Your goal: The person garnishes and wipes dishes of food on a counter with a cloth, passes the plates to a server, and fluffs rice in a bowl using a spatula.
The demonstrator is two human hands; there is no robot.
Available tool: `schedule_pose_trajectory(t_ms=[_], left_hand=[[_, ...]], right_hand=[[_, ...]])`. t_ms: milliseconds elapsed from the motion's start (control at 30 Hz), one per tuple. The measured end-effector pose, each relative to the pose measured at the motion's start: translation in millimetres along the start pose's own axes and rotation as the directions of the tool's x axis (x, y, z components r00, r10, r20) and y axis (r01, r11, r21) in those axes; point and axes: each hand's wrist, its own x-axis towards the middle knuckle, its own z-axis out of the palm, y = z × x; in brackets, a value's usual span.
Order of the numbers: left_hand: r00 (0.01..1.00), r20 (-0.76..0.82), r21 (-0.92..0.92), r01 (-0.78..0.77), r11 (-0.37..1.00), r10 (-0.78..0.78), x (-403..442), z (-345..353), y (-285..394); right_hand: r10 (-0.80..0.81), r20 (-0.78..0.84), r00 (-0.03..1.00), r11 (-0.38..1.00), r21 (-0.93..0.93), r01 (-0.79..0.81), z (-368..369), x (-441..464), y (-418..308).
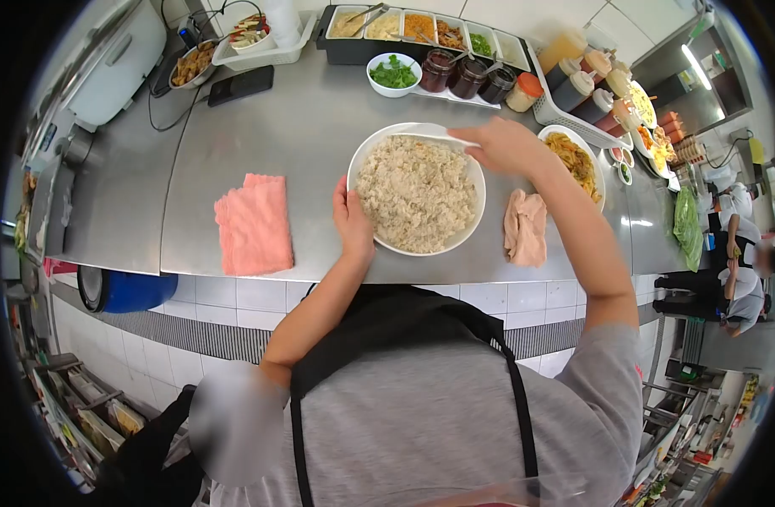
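Observation:
A white bowl (482,203) heaped with rice (417,194) stands on the steel counter in front of me. My left hand (351,221) grips its left rim, fingers along the outer wall. At the upper right rim, my right hand (507,145) is closed round a white spoon-like utensil (434,132), which lies along the far edge of the rice; its exact shape is partly hidden. A folded pink cloth (254,225) lies to the left, and a crumpled pale cloth (525,226) to the right, below my right forearm.
Behind the bowl are a bowl of green herbs (393,73), several dark jars (468,78) and a topping tray (429,34). A plate of noodles (573,165) sits right, near squeeze bottles (571,93). A black phone (240,85) lies back left. Other people (738,245) stand far right.

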Motion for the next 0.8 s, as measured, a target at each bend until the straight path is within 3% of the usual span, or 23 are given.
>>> schedule_pose_trajectory(t_ms=[133,233,300,367,400,467,500,567,767,800], left_hand=[[0.999,0.023,0.011,-0.044,0.999,0.043,2,-2,-3],[1.0,0.021,-0.035,-0.01,0.999,0.01,-1,-1,-3],[1.0,0.007,-0.067,0.022,0.998,-0.022,-2,2,1],[1.0,-0.024,-0.074,0.011,0.997,-0.013,-3,5,1],[0.999,-0.038,-0.076,0.006,0.997,-0.009,-4,6,1],[0.999,-0.049,-0.049,-0.014,0.999,0.011,-5,7,1],[0.998,-0.054,-0.033,-0.026,0.999,0.024,-5,7,2],[0.998,-0.046,-0.054,-0.036,0.998,0.033,-7,10,4],[0.998,-0.05,-0.141,-0.047,0.989,0.04,-5,18,-9],[0.998,-0.057,-0.174,-0.05,0.984,0.041,-5,20,-12]], right_hand=[[-0.183,-0.021,0.983,0.981,-0.066,0.181,2,23,29],[0.165,0.318,0.934,0.977,0.073,-0.198,-28,-8,17],[0.165,0.237,0.958,0.982,0.051,-0.182,2,-38,28],[0.462,0.416,0.783,0.748,0.291,-0.596,-7,-67,-21],[0.403,0.227,0.887,0.914,-0.048,-0.403,40,-82,-15],[0.354,-0.026,0.935,0.927,-0.119,-0.355,87,-104,-35],[0.476,-0.096,0.874,0.868,0.206,-0.451,88,-102,-67],[0.592,-0.038,0.805,0.741,0.419,-0.525,104,-97,-94],[0.549,-0.059,0.834,0.779,0.399,-0.485,81,-86,-110],[0.561,-0.132,0.817,0.794,0.364,-0.486,77,-87,-103]])
